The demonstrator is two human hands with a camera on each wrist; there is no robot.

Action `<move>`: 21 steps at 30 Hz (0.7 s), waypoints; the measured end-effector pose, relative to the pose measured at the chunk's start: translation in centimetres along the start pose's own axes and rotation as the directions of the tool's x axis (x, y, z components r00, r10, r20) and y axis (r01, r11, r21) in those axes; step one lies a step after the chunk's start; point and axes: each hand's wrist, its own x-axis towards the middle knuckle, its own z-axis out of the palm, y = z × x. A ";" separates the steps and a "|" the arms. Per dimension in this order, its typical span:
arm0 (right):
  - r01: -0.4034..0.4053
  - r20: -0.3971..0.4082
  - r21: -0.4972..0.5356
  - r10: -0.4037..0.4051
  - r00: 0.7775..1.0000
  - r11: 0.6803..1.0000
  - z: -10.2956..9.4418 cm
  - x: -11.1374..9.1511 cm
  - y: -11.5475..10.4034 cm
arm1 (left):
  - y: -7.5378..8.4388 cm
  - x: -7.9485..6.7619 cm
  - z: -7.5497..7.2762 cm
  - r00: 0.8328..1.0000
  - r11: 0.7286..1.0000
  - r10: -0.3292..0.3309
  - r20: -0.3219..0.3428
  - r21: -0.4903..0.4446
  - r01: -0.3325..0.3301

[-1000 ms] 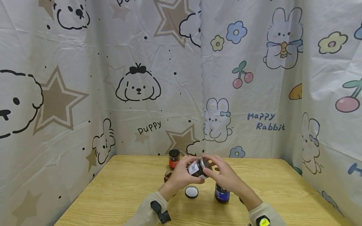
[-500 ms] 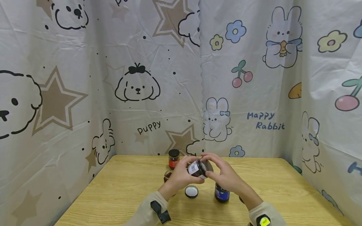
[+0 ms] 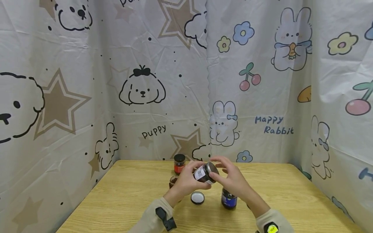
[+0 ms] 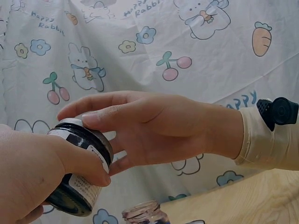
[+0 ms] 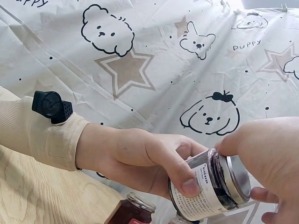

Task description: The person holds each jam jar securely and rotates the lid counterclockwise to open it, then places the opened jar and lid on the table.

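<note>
In the head view my left hand (image 3: 185, 181) grips a dark glass jar (image 3: 200, 173) with a white barcode label. The jar is tilted above the table, its silvery lid (image 3: 213, 169) turned toward my right hand (image 3: 233, 179). My right thumb presses the near edge of the lid, and the other fingers spread around its far side. In the left wrist view that index finger reaches over the rim. The right wrist view shows my left thumb across the jar's printed label (image 5: 198, 191), with the metal lid (image 5: 237, 177) seated at its mouth.
An uncapped jar (image 3: 172, 181) stands partly behind my left wrist. A white-lined lid (image 3: 197, 197) lies on the wooden table (image 3: 131, 200). A blue-labelled jar (image 3: 229, 200) is below my right hand; a red-labelled jar (image 3: 179, 165) with black lid stands farther back. Printed curtains (image 3: 262, 97) enclose the table.
My right fingers have turned around the lid and then loosened, the index finger now lifted slightly off it. The left hand and the jar stay nearly in place.
</note>
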 end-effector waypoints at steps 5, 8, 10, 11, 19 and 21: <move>-0.031 0.033 -0.018 0.031 0.999 0.999 -0.2 0.0 -0.1 | 0.0 0.0 0.0 1.000 1.000 -0.002 -0.002 0.001 0.002; -0.012 0.052 -0.020 0.013 0.999 1.000 -0.2 -0.1 -0.2 | 0.0 0.0 0.0 1.000 1.000 -0.002 0.001 -0.001 0.002; 0.007 0.063 -0.019 -0.006 0.998 1.000 -0.2 -0.1 -0.2 | 0.0 0.0 -0.1 1.000 1.000 -0.002 0.002 -0.002 0.002; 0.019 0.066 -0.017 -0.018 0.998 1.000 -0.2 -0.1 -0.2 | 0.1 0.0 -0.1 1.000 1.000 -0.003 0.003 -0.004 0.003; 0.072 0.080 0.023 -0.074 0.994 0.997 -0.2 -0.2 -0.2 | 0.2 -0.1 -0.2 1.000 1.000 -0.013 -0.005 -0.027 0.013; 0.062 0.081 0.031 -0.064 0.995 0.998 -0.1 -0.2 -0.2 | 0.2 0.0 -0.3 1.000 1.000 -0.012 -0.005 -0.024 0.012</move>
